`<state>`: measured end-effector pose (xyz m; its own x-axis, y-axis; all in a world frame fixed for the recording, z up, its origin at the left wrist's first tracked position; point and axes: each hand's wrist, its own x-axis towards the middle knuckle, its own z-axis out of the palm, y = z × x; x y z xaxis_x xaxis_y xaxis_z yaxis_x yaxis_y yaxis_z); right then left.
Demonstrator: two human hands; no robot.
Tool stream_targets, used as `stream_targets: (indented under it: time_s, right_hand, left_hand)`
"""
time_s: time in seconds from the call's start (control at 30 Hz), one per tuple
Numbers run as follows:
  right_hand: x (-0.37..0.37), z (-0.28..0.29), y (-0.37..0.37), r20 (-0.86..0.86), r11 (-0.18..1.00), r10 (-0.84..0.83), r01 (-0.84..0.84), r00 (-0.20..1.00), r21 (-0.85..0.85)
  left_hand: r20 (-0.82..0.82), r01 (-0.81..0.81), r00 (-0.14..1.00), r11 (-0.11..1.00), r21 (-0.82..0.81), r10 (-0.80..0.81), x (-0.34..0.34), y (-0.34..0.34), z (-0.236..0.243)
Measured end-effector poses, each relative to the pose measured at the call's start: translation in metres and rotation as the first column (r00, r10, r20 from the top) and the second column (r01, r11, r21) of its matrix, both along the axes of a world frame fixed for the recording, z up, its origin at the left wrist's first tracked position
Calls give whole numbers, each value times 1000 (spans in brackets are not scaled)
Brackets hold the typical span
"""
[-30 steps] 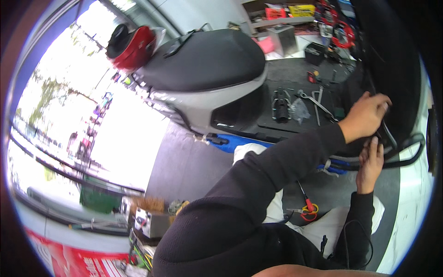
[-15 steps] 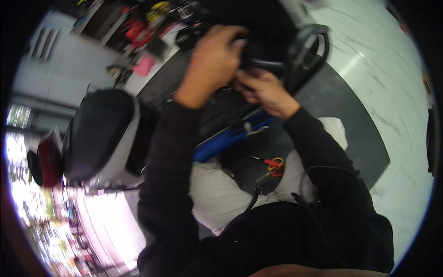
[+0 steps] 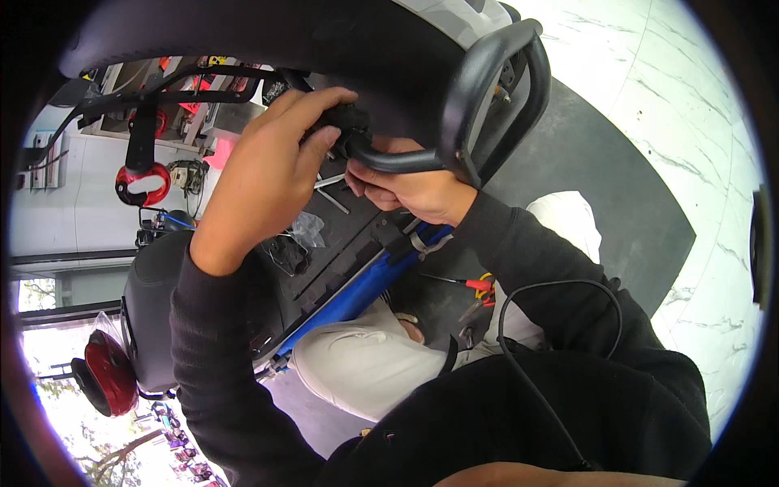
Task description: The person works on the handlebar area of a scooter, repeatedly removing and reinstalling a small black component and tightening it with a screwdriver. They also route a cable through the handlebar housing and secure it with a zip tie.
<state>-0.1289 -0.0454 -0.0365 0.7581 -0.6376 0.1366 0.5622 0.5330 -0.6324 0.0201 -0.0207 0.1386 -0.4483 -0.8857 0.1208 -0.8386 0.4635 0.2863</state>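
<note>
- Head view: both hands are together near the upper middle of the frame, around the black fitting [image 3: 354, 128] at the inner end of a thick black bar [image 3: 406, 161]
- Left hand [image 3: 272, 158]: comes from the left of the fitting, its thumb and fingertips clamped on it from 2 sides
- Right hand [image 3: 426, 193]: lies partly behind the bar, fingers curled toward the fitting; whether its fingertips close on anything, I cannot tell
- Right of the hands, the bar meets a black tubular loop [image 3: 464, 93]; above them, a large dark panel [image 3: 324, 40] fills the top of the frame
- Below the left hand, in the middle of the frame, a clear plastic bag [image 3: 307, 230] lies near a silver tool [image 3: 333, 195]; a blue strip [image 3: 345, 294] slants below them
- Lower middle: a screwdriver [image 3: 479, 285] with a red handle rests beside scissors [image 3: 470, 311] with yellow and red handles, next to the person's pale trousers [image 3: 357, 357]
- Left edge: a dark seat [image 3: 152, 284], with a red helmet [image 3: 109, 373] just beside it at lower left
- Right: a dark mat [image 3: 625, 219] borders a pale marbled floor [image 3: 690, 122]
</note>
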Motion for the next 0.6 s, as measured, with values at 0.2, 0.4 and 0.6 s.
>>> stream_targets:
  time_s: [0.2,0.4,0.6]
  right_hand:
    - [-1,1,-1,-21,991,-51,49,998,-121]
    - [0,4,-1,-78,974,-139,122,987,-191]
    - [-1,6,-1,-36,979,-138,131,990,-154]
  left_hand:
    - [-165,-90,980,985,148,115,1,2,2]
    - [-314,-138,908,907,398,276,10,-6,6]
    - [-358,-180,864,881,439,355,14,-5,4]
